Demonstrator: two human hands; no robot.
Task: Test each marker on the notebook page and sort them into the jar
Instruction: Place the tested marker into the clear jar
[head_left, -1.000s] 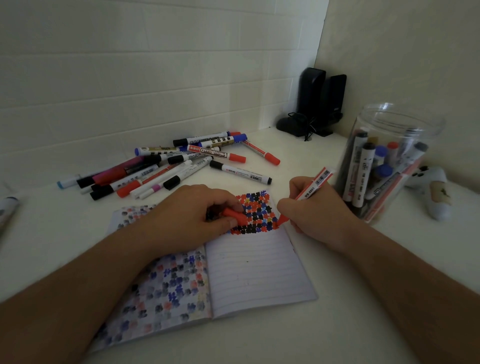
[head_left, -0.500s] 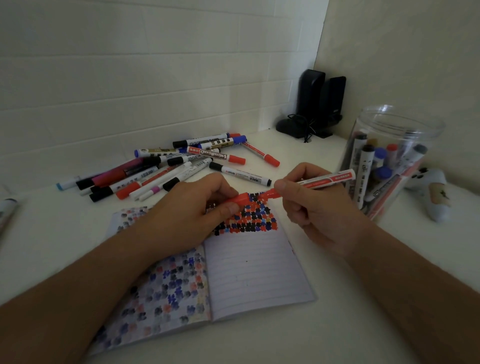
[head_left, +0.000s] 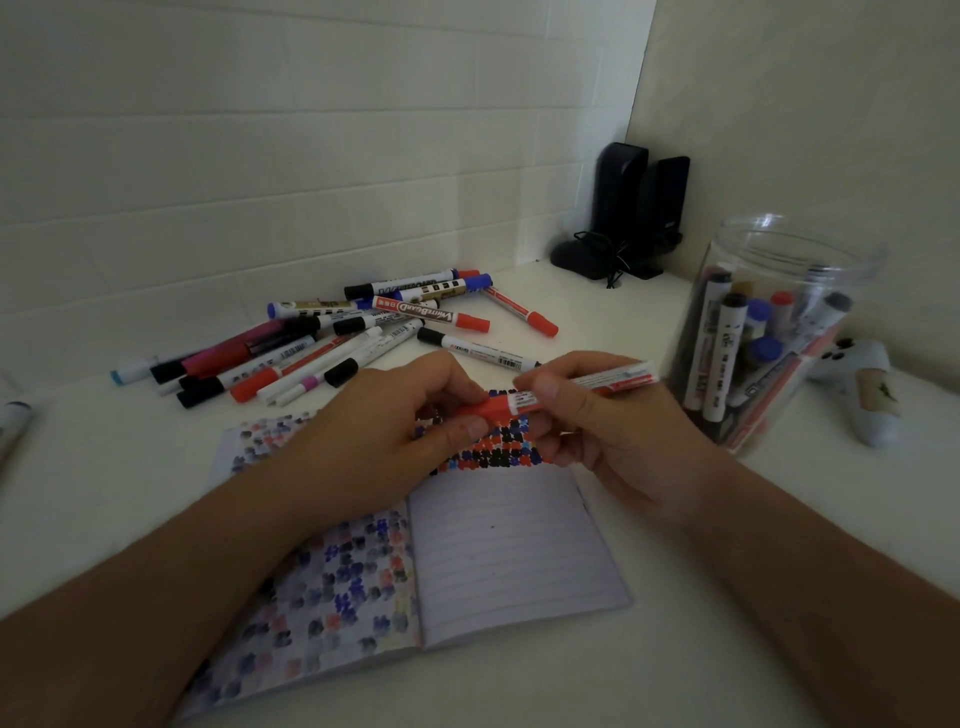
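An open lined notebook (head_left: 509, 551) lies on the white desk, its right page topped with rows of red, blue and black test marks. Just above those marks my right hand (head_left: 608, 431) grips a red marker (head_left: 613, 378) by its white barrel, held level. My left hand (head_left: 395, 415) pinches the marker's red cap (head_left: 491, 408), which sits over the tip end. A clear plastic jar (head_left: 779, 291) stands at the right with several markers upright inside. A loose pile of markers (head_left: 332, 338) lies behind the notebook.
Two black speakers (head_left: 634, 208) with a cable stand in the back corner. A white game controller (head_left: 862, 395) lies right of the jar. Tiled wall runs close behind the marker pile. Another marker end shows at the far left edge (head_left: 10, 415).
My right hand lifted the red marker off the page and turned it level. My left hand brought the red cap up and onto its tip.
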